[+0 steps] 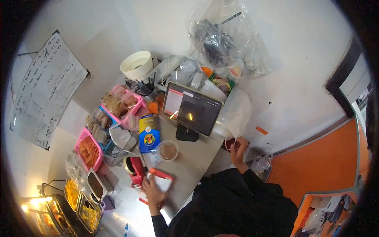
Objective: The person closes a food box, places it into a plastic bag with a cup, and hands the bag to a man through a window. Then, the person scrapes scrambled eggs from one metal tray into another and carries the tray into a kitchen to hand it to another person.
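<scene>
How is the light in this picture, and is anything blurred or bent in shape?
Head view: the wide-angle image bends, with dark rounded corners; the lamp glares at lower left; the tabletop is washed out near the bottom; the tablet seems to reflect yellow light; the left hand looks slightly blurred.
</scene>
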The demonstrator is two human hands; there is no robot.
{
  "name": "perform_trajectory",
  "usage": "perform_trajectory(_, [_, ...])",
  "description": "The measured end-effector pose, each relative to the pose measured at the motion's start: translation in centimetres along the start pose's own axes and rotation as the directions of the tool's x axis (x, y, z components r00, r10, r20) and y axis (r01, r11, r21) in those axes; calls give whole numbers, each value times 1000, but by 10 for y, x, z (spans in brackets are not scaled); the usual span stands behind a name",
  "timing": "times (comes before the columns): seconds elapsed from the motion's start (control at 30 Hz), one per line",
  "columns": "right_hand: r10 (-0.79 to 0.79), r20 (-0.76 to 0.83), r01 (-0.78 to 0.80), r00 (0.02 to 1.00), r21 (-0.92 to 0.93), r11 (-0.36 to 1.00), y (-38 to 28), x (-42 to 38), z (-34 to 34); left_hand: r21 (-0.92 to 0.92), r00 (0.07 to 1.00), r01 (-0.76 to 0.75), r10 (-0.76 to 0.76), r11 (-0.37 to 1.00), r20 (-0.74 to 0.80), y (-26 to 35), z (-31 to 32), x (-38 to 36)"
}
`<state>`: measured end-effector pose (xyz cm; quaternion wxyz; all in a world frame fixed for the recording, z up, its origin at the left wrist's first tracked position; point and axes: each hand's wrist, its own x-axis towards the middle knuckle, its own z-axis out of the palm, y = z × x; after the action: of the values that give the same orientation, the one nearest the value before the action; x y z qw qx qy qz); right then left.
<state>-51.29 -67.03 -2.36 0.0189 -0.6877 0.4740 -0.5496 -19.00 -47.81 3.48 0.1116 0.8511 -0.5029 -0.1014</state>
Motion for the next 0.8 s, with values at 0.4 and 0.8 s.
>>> perform_trajectory(0.4, [40, 687, 181, 725, -245, 952, 185, 105, 14, 181, 953, -161, 106, 970, 284, -12, -16, 1])
perform_trajectory(0.8, [-715, 627, 684, 310, 375, 626, 224, 154, 41, -737, 889, -300, 457, 605, 13, 246, -42, 40])
